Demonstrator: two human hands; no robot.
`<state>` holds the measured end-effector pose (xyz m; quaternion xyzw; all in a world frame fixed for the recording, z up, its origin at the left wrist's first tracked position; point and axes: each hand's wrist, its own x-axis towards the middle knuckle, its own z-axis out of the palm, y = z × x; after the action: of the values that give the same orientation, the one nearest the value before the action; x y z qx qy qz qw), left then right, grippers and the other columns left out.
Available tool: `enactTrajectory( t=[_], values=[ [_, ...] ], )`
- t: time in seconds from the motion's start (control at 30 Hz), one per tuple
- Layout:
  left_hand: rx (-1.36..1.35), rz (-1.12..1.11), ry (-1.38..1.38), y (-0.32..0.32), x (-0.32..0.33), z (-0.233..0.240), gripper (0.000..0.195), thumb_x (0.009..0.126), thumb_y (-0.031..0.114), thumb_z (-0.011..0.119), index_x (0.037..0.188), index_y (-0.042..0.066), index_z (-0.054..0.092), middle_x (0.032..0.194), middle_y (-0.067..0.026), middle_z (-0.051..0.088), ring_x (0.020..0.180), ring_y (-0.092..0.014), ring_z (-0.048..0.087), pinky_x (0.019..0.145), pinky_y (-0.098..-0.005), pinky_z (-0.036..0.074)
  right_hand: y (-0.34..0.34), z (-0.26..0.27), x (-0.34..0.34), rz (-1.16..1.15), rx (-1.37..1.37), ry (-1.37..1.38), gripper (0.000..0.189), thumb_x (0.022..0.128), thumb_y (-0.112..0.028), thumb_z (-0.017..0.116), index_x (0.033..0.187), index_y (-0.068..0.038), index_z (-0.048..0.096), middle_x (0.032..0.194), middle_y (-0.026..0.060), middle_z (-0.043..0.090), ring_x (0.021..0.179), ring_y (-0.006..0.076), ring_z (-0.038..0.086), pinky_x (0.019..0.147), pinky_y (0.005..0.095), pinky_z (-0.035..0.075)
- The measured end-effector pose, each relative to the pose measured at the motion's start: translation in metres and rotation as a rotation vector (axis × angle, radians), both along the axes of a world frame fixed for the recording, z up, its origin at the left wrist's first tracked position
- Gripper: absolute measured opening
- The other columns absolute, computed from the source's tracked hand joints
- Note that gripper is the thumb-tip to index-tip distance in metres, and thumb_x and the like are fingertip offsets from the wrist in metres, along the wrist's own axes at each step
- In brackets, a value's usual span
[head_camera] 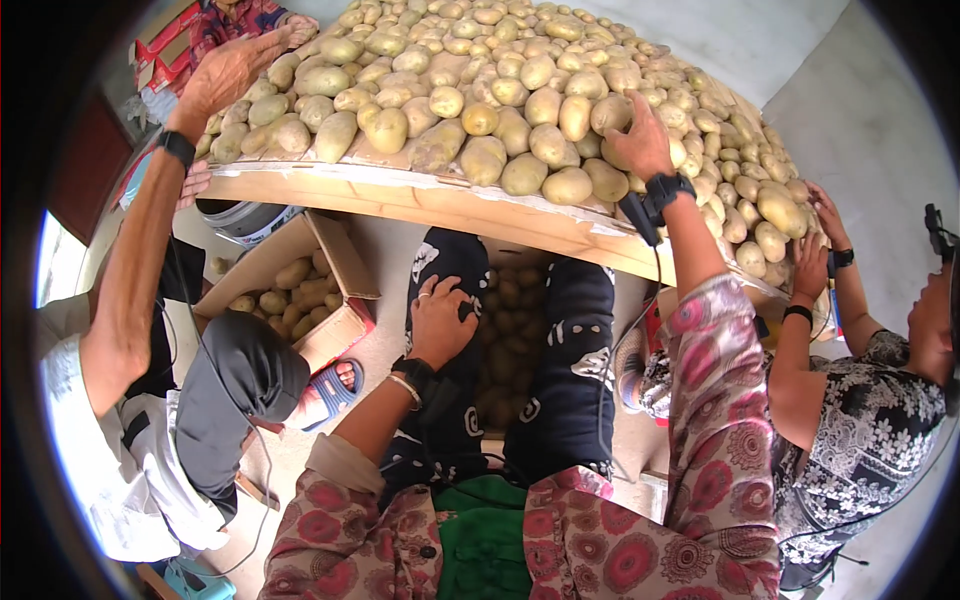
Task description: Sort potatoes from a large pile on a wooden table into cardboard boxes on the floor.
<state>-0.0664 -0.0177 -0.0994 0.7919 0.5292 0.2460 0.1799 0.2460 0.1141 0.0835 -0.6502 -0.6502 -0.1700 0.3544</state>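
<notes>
My right hand (643,142) reaches over the near edge of the heaped table. Its thumb and fingers curl around a potato (610,115) among the others at the front of the pile (517,90). My left hand (442,321) is by my left knee, fingers spread, with nothing seen in it. Between my legs, in shadow, stands a box of potatoes (514,322). Dark wristbands are on both my wrists, and a cable hangs from the right one.
A wooden board (420,201) edges the table. Left of my legs is a cardboard box (352,259) of potatoes, with a grey bucket (247,217) behind it. Co-workers sit at both sides, hands at the pile (232,71) (814,262). Another person (232,26) is at the far left.
</notes>
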Motion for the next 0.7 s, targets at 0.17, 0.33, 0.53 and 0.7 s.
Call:
enactTrajectory(
  t=[0.17,0.33,0.53,0.7],
  values=[
    [0.022,0.001,-0.018,0.001,-0.001,-0.004,0.024,0.069,0.021,0.063,0.09,0.008,0.064,0.124,-0.0064,0.051,0.123,-0.034,0.038,0.096,-0.0475,0.034,0.04,-0.004,-0.001,-0.023,-0.281,-0.263,0.062,0.065,-0.025,0.07,0.121,-0.012,0.048,0.103,0.0182,0.061,0.103,0.0354,0.054,0.088,0.043,0.045],
    [0.039,0.025,-0.036,0.005,0.001,-0.01,0.024,0.069,0.021,0.063,0.089,0.008,0.064,0.123,-0.0062,0.051,0.122,-0.034,0.039,0.095,-0.0472,0.035,0.059,-0.007,0.003,-0.09,-0.371,-0.333,0.053,0.064,-0.024,0.07,0.113,-0.017,0.052,0.094,0.0171,0.063,0.098,0.0342,0.055,0.082,0.0446,0.046],
    [0.007,0.025,0.055,0.006,0.001,-0.005,0.027,0.067,0.021,0.064,0.09,0.007,0.064,0.124,-0.0055,0.051,0.122,-0.035,0.038,0.095,-0.0475,0.035,0.046,-0.001,-0.004,-0.035,-0.315,-0.283,0.05,0.064,-0.026,0.072,0.11,-0.015,0.055,0.098,0.0183,0.061,0.097,0.0331,0.056,0.08,0.0426,0.049],
    [0.014,0.014,0.017,0.007,-0.002,-0.009,0.027,0.068,0.021,0.062,0.092,0.008,0.063,0.123,-0.0062,0.051,0.121,-0.036,0.039,0.097,-0.047,0.035,-0.022,0.026,-0.046,0.022,-0.029,0.103,0.047,0.069,-0.028,0.073,0.11,-0.016,0.055,0.098,0.0147,0.061,0.088,0.0268,0.059,0.08,0.0361,0.048]
  ],
)
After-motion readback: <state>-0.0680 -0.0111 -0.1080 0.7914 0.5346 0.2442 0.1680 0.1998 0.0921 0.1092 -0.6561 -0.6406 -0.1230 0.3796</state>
